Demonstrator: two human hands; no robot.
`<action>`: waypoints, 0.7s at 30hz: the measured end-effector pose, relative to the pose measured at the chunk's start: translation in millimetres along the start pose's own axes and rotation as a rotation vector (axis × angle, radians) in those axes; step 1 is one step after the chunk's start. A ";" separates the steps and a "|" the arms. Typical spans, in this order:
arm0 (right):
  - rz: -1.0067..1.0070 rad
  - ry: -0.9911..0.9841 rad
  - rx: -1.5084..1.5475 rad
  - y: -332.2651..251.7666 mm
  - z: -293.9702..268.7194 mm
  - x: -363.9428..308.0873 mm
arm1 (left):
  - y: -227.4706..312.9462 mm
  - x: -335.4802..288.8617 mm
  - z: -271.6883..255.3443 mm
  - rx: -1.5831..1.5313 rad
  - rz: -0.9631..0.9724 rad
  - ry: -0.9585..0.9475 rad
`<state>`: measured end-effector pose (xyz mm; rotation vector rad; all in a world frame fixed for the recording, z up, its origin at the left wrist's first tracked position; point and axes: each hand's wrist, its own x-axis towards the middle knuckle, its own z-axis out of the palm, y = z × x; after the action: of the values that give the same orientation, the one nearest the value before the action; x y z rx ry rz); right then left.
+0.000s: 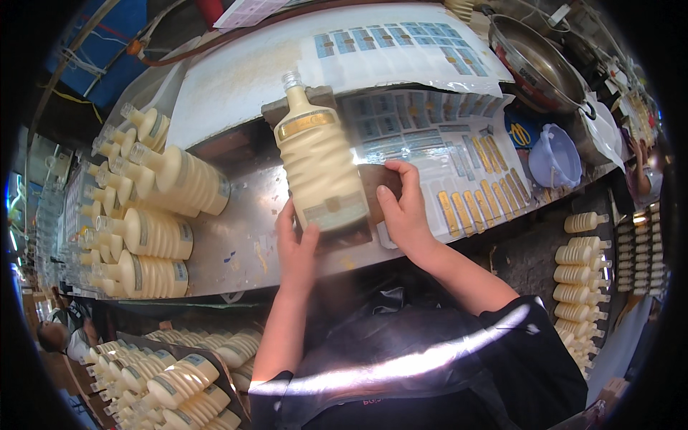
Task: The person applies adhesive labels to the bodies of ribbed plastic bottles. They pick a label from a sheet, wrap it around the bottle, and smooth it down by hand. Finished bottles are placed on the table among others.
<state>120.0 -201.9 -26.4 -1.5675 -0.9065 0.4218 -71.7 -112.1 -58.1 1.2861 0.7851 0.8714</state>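
A cream-coloured bottle [321,161] with a rippled body, a clear threaded neck and a gold band at its shoulder lies in front of me, its neck pointing away. The shoulder end rests at a brown block [275,111]. My left hand [296,240] grips the bottle's lower left corner, thumb and fingers around the base. Beside the bottle's right side, my right hand [405,211] pinches a flat brown piece [378,188] between thumb and fingers; its far edge is hidden behind the bottle. A pale label [333,208] shows near the bottle's base.
Gold strip labels [473,208] and blue labels [394,115] lie on a wet board to the right. More blue label sheets [387,37] sit on a white upper surface. Stacked bottles [161,233] crowd the left. A lavender bucket [555,158] and a large pan [537,61] stand right.
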 end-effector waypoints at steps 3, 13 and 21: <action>-0.009 -0.139 0.088 -26.3 -6.8 1.3 | 2.8 -0.2 -4.8 0.307 0.137 0.018; -0.857 -0.287 -0.298 -48.8 -20.2 -1.8 | 26.2 4.2 25.9 0.761 0.531 0.233; -0.854 -0.250 -0.310 -65.2 -22.2 2.3 | 27.8 3.3 31.9 0.828 0.588 0.261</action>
<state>117.0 -216.3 40.9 -1.2520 -1.7861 -0.1503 -45.1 -122.0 -26.6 2.2353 1.0471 1.2589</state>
